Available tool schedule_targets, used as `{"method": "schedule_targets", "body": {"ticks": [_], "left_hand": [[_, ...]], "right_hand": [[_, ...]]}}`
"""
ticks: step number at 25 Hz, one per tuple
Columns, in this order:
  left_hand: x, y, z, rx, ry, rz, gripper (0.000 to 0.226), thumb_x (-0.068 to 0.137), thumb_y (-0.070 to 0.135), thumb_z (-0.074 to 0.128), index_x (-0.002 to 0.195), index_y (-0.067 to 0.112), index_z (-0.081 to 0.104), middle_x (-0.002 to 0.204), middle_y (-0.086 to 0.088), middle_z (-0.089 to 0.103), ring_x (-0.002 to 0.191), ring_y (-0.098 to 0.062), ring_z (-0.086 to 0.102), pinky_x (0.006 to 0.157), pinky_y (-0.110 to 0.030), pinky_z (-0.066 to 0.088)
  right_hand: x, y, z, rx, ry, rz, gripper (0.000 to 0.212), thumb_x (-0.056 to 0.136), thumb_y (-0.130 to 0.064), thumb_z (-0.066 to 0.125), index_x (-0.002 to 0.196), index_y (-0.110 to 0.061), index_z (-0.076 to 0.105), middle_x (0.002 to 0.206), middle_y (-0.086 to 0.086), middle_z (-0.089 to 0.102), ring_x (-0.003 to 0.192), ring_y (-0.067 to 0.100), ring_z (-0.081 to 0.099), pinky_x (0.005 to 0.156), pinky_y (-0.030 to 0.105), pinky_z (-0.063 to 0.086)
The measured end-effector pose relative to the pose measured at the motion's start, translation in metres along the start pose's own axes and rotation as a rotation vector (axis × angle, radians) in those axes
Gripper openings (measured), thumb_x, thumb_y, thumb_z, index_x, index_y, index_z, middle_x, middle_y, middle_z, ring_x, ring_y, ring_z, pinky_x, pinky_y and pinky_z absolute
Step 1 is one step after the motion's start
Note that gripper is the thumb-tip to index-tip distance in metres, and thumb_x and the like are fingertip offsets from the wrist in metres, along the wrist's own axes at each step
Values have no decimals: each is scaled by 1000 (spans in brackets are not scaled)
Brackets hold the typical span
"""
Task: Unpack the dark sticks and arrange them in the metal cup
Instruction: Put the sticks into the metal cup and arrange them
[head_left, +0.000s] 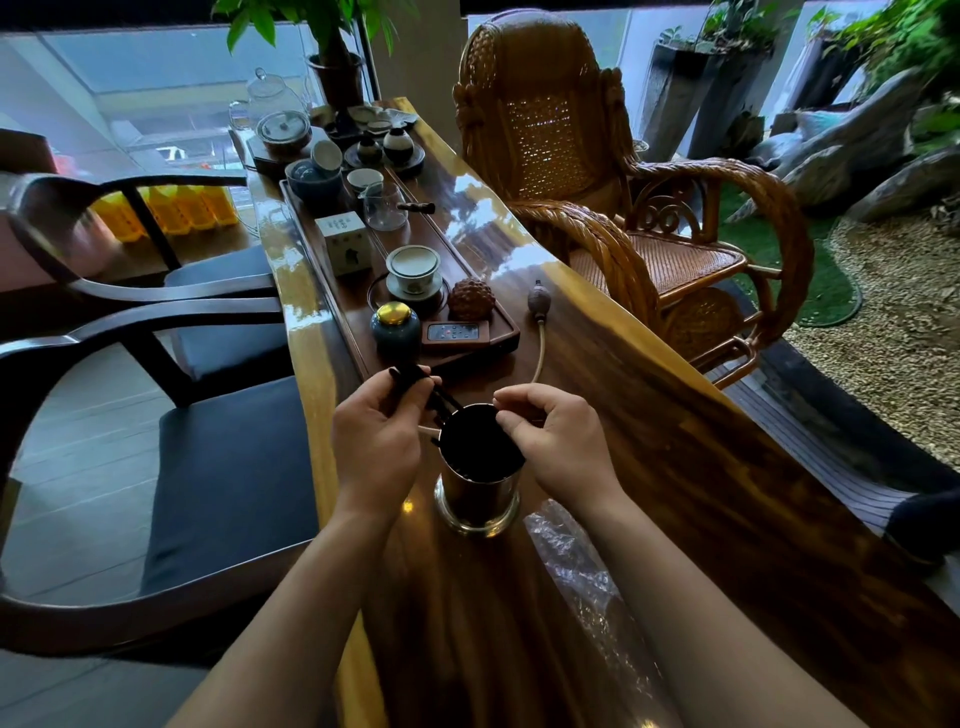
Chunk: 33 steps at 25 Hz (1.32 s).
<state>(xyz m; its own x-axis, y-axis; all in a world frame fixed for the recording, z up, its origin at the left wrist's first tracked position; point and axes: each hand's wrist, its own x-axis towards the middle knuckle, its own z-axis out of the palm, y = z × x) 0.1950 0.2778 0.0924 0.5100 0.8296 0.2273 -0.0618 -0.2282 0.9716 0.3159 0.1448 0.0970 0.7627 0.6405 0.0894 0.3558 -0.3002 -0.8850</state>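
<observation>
Metal cup (478, 493) upright on the glossy wooden table (649, 415), straight ahead of me, its mouth dark inside. My left hand (376, 441) is clamped on a small bundle of dark sticks (434, 395), fingers curled round the upper ends; the lower ends slant down toward the cup's left rim, and I cannot tell if they touch it. My right hand (556, 441) sits at the cup's right rim, thumb and forefinger pinched together over the opening; whether anything is between them I cannot tell. The two hands are apart, one either side of the cup. Crinkled clear plastic wrap (571, 561) lies on the table just beside my right forearm. Beyond the cup, a long tea tray (498, 325) with a blue jar with gold lid (395, 327) at its near end.
</observation>
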Motion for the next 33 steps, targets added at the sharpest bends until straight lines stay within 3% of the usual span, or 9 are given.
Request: {"method": "schedule_targets", "body": {"ticks": [3,6,9,15,18,21,27,31,33], "left_hand": [[1,9,-9,-153,135,-56,20,94,9,66,100,26,75,96,6,79,97,-14,75,83,-27,60],[5,18,-17,-331,274,-151,14,94,8,64,105,10,73,103,-8,78,104,-24,74,92,-39,59],[8,26,-24,-491,355,-235,11,95,8,62,101,8,72,96,-7,78,97,-23,75,90,-41,61],[4,21,-30,-791,372,-553,10,99,9,56,102,8,66,99,-12,71,109,-30,68,93,-47,58],[-2,17,-25,-877,413,-642,8,99,6,55,102,4,63,97,-15,69,102,-29,68,81,-44,63],[-7,14,-17,-969,449,-722,13,100,6,55,111,2,59,95,-15,68,90,-24,70,61,-35,64],[-18,24,4,-1011,363,-821,13,100,8,56,105,1,64,81,-13,76,65,-22,77,50,-27,59],[-17,26,9,-953,209,-825,26,99,12,57,122,1,61,114,-18,71,93,-28,74,73,-35,60],[-18,26,9,-858,164,-800,31,99,16,58,126,2,60,119,-19,71,100,-30,73,74,-35,61]], "right_hand": [[-5,-3,-1,-49,14,-71,33,86,-22,78,118,-20,74,112,-5,76,102,6,69,94,29,57],[-7,-5,-1,-94,-9,-137,42,88,-27,77,128,-20,69,124,-4,72,114,9,65,99,25,53],[-6,-6,0,-89,-56,-146,44,92,-29,72,135,-21,64,133,-3,68,123,9,61,104,24,49],[-8,-6,4,122,-9,-127,36,86,-20,78,121,-18,70,118,-6,73,104,7,71,89,35,61],[-9,-10,3,467,-2,-22,18,85,-12,77,102,-16,76,101,2,77,94,21,76,82,42,64],[-15,-16,3,562,41,18,14,85,-7,76,98,-12,78,98,6,78,91,23,77,81,39,64],[-23,-29,-21,174,190,-212,15,81,-8,82,96,-9,80,87,-3,79,79,11,76,73,26,62],[-22,-39,-48,-57,256,-320,16,80,-8,83,95,-12,81,88,-6,78,85,1,73,77,15,57],[-20,-42,-63,-146,274,-336,16,80,-9,83,95,-13,81,90,-7,77,86,-1,71,78,9,54]]}}
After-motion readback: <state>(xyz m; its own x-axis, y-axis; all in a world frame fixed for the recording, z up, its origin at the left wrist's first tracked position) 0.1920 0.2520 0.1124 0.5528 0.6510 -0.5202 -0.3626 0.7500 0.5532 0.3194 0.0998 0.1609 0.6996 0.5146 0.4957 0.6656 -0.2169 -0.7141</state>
